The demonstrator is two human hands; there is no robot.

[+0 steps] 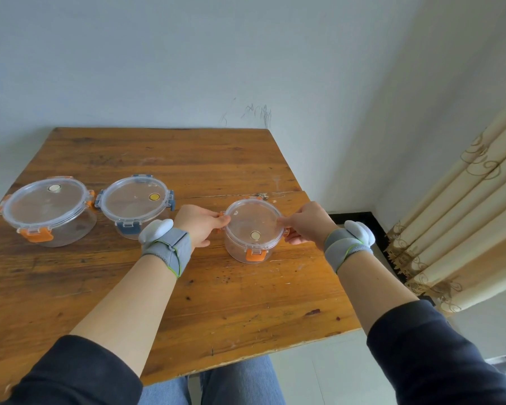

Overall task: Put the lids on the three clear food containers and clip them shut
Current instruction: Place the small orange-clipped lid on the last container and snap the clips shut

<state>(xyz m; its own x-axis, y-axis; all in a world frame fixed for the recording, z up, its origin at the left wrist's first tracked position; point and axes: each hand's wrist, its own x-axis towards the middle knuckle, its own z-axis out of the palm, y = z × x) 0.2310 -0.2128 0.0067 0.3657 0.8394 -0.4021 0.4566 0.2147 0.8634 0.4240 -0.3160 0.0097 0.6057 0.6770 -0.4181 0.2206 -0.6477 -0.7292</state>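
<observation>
Small tub (253,244): clear, round, lid (253,219) on, toward the right edge of the table (187,287). Near orange clip (256,255) folded down; a far orange clip shows at the back rim. Lid has a round vent plug near its front.

Left hand (200,225): at the small tub's left side, fingers closed on the lid rim where an orange side clip sits; whether that clip is latched cannot be told.

Right hand (306,222): at the small tub's right side, fingertips pinching the lid rim over the side clip there.

Both wrists carry grey bands with white pods; sleeves dark.

Blue tub (135,207): left of the small tub, just beyond the left hand, lid on, blue clips down.

Large tub (48,211): furthest left of the small tub, beside the blue tub, lid on, orange clips, front one down.

Curtain (465,217): right of the small tub, off the table, cream with a gold pattern.
</observation>
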